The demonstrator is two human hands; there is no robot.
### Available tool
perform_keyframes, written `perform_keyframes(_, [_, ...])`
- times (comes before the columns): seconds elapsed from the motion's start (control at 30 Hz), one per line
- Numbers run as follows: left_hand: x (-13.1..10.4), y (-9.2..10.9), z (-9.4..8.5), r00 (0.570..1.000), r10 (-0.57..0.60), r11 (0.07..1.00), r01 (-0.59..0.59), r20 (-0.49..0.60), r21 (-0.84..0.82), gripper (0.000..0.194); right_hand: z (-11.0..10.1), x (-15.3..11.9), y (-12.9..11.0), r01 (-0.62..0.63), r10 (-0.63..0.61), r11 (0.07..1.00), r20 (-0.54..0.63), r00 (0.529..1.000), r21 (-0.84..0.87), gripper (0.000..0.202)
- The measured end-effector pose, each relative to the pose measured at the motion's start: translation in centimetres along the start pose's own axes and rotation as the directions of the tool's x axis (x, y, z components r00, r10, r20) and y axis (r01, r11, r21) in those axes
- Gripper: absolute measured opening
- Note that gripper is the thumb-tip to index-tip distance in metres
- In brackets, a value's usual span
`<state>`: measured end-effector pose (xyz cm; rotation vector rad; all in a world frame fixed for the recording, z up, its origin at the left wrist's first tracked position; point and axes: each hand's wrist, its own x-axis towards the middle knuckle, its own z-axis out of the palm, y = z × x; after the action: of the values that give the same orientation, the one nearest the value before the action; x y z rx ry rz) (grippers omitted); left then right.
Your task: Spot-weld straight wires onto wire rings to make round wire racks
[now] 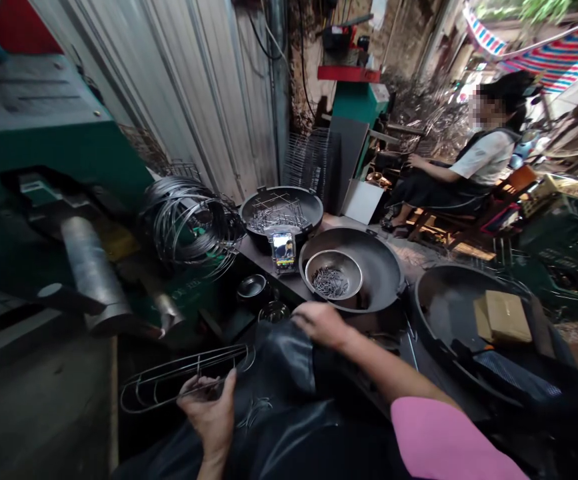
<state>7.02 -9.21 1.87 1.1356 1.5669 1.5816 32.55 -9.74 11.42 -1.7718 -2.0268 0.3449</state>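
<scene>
My left hand [209,407] grips a long, narrow wire rack [169,378] with rounded ends, thumb on its near side. The rack is tilted and reaches out to the left. On the dark apron [289,357] over my lap lie several thin bent wires [256,411]. My right hand [321,323] is above the knee with its fingers curled together; whatever they may hold is hidden. Just beyond it, a metal bowl [359,280] of small wire pieces [329,283] rests inside a wide dark pan [383,267].
Behind are a pan of wire frames [256,227], a phone [283,250] and a wire coil [189,227]. A green machine [113,153] stands left. To the right, a dark pan [433,293] holds a cardboard box [506,317]. A seated person [483,160] works farther back.
</scene>
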Motion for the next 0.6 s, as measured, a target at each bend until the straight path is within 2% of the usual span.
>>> perform_keyframes(0.03, [0.2, 0.2, -0.1, 1.000, -0.016, 0.999, 0.015, -0.010, -0.031, 0.064, -1.9, -0.5, 2.8, -0.188, 0.190, 0.979, 0.020, 0.982, -0.080, 0.023])
perform_keyframes(0.07, [0.3, 0.5, -0.1, 0.999, -0.028, 0.998, 0.027, -0.019, -0.058, 0.064, -3.6, -1.1, 5.7, -0.393, 0.412, 0.899, 0.068, 0.909, -0.192, 0.022])
perform_keyframes(0.1, [0.4, 0.7, -0.2, 0.999, -0.033, 0.996, 0.030, -0.027, -0.083, 0.064, -5.1, -1.6, 8.6, -0.556, 0.613, 0.771, 0.125, 0.780, -0.312, 0.021])
perform_keyframes(0.13, [0.4, 0.9, -0.2, 0.999, -0.032, 0.993, 0.029, -0.032, -0.110, 0.063, -6.1, -1.9, 11.3, -0.603, 0.683, 0.710, 0.146, 0.716, -0.365, 0.020])
perform_keyframes(0.17, [0.4, 1.2, -0.1, 0.999, -0.030, 0.989, 0.025, -0.035, -0.145, 0.062, -6.7, -2.0, 13.6, -0.616, 0.712, 0.681, 0.160, 0.684, -0.396, 0.019])
perform_keyframes(0.27, [0.2, 2.0, 0.2, 0.998, -0.052, 0.958, 0.039, -0.039, -0.283, 0.058, -5.7, -1.5, 17.9, -0.611, 0.738, 0.656, 0.207, 0.642, -0.444, 0.019])
perform_keyframes(0.37, [0.0, 2.8, 0.3, 0.994, -0.092, 0.929, 0.068, -0.050, -0.364, 0.053, -3.1, -0.5, 19.1, -0.596, 0.735, 0.663, 0.239, 0.635, -0.454, 0.014])
perform_keyframes(0.43, [0.1, 3.3, 0.0, 0.995, -0.081, 0.921, 0.052, -0.060, -0.386, 0.053, -2.3, -0.3, 19.5, -0.604, 0.740, 0.658, 0.235, 0.630, -0.451, 0.012])
perform_keyframes(0.53, [0.5, 3.6, -0.7, 0.996, -0.031, 0.923, -0.005, -0.089, -0.384, 0.053, -3.7, -0.9, 20.3, -0.643, 0.775, 0.615, 0.199, 0.600, -0.457, 0.016])
perform_keyframes(0.6, [0.8, 3.5, -1.1, 0.993, -0.006, 0.936, -0.035, -0.114, -0.351, 0.053, -5.9, -2.0, 20.5, -0.726, 0.802, 0.563, 0.049, 0.595, -0.395, 0.019])
